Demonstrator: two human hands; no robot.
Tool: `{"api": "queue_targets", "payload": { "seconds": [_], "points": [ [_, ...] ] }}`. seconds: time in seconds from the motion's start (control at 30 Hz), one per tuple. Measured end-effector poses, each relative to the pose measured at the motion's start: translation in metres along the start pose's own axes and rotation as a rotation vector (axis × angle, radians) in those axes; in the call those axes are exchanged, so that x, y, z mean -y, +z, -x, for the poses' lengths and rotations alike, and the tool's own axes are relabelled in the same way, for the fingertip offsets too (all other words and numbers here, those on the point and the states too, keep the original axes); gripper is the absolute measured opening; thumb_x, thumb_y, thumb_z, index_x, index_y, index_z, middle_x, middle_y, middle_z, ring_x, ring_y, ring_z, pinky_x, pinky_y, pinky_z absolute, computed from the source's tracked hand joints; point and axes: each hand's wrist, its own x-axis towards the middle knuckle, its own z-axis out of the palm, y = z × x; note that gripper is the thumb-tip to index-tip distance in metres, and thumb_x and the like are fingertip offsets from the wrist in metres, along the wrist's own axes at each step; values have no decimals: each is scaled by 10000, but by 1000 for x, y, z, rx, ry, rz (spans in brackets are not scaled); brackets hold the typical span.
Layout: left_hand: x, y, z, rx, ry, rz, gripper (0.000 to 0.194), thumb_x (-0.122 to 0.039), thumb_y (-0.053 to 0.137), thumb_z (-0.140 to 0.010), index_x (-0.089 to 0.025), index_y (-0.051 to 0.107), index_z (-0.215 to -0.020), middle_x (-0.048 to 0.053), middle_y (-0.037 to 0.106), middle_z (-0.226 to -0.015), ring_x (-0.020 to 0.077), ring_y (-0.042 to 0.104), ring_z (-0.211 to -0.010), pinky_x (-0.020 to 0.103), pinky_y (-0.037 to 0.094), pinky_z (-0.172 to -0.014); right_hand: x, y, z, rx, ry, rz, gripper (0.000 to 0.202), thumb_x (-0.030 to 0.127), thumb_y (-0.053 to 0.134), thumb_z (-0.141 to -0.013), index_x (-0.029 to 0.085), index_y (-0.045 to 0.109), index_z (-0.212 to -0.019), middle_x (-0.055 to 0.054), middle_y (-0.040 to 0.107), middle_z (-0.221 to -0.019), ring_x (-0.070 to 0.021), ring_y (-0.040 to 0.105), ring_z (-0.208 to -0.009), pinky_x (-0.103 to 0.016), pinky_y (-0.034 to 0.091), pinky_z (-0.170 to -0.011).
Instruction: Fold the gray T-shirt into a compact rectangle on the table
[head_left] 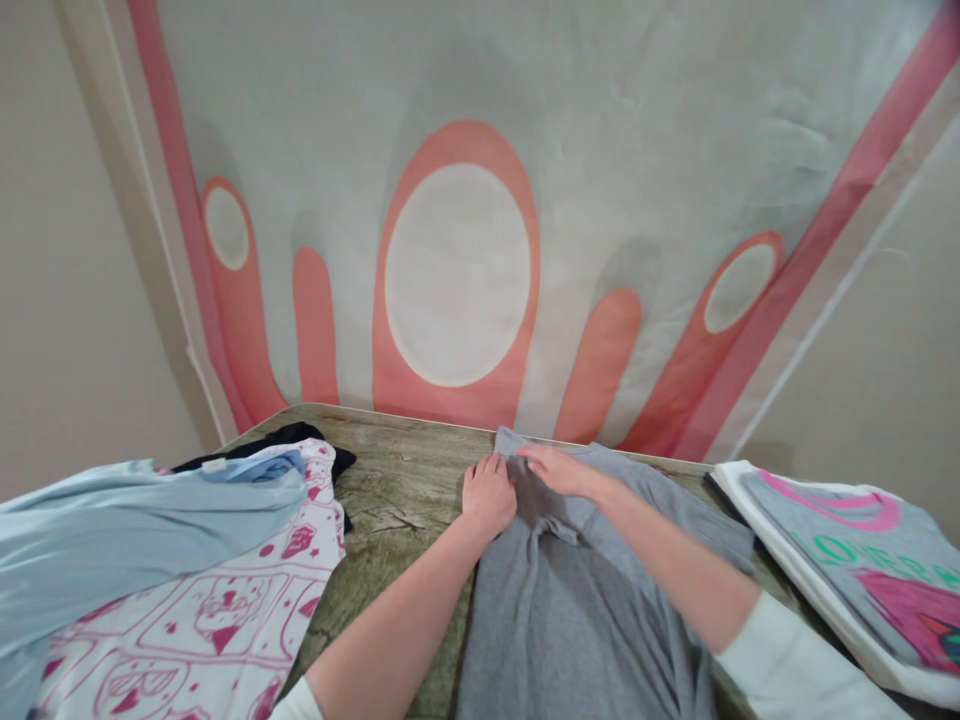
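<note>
A grey T-shirt point(570, 610) lies spread on the wooden table, wrinkled near its upper left part. My left hand point(490, 495) rests on its upper left edge, fingers bent and close together; whether they pinch the cloth is hard to see. Just to the right, my right hand point(555, 470) lies on the same shirt near its far edge, with fingers stretched to the left over the fabric. The two hands are close to each other but apart.
Light blue point(150, 530) and pink-and-white printed point(225, 620) garments lie at the left, over a black one. Folded shirts point(862, 560) are stacked at the right. Behind the wooden table point(405, 480) stands a wall with a pink pattern.
</note>
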Motion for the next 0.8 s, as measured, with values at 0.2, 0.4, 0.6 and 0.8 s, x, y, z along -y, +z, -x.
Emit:
{"api": "queue_targets", "payload": {
  "seconds": [0.2,0.4,0.6,0.8],
  "points": [
    [-2,6,0,79,-19,-23,534,-354,236,-895,-114,355,-1357,117,328,-1420,267,250,-1313,471,163,-1067,-1,33,-45,93,84,96,489,261,259,-906,184,311,-1385,-56,226,-1475,-188,189,-1349,-422,117,-1088],
    [-6,3,0,117,-53,-22,579,-380,232,-884,-93,304,-1382,134,294,-1433,280,203,-1335,488,133,-1074,-11,36,-60,124,165,99,533,419,181,-921,231,210,-1419,-14,127,-1500,-198,79,-1370,-465,53,-1082],
    [-6,4,1,149,-59,-18,627,-423,218,-884,-49,285,-1383,154,235,-1451,279,194,-1340,473,129,-1080,-7,39,-65,80,241,106,548,456,199,-913,239,214,-1416,-6,119,-1501,-211,116,-1362,-475,51,-1077],
    [-4,5,2,129,-58,-23,626,-451,214,-881,-86,294,-1384,138,224,-1458,278,183,-1343,504,116,-1071,3,33,-47,-85,311,131,536,395,175,-925,167,224,-1407,-58,113,-1504,-224,79,-1364,-473,37,-1077]
  ]
}}
